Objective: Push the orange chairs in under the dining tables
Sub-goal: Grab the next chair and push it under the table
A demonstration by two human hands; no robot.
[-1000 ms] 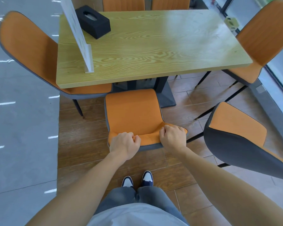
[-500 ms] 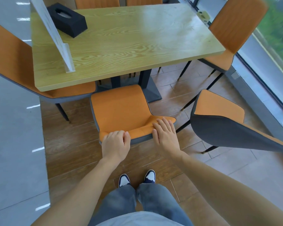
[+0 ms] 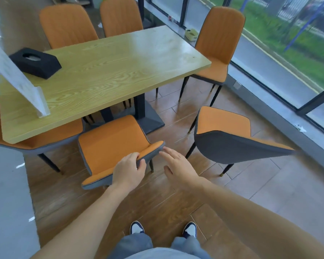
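Left hand [image 3: 128, 171] grips the chair [image 3: 112, 146] back's top edge; right hand [image 3: 179, 166], fingers spread, hovers free at its 3 o'clock.

Our right hand [image 3: 180, 168] has let go of the orange chair [image 3: 112, 146]'s backrest and now hovers just beside it, fingers spread. Our left hand [image 3: 128, 170] has slid toward the middle of the top edge. The chair has turned, its right corner swung nearer the dining table [image 3: 105, 71].
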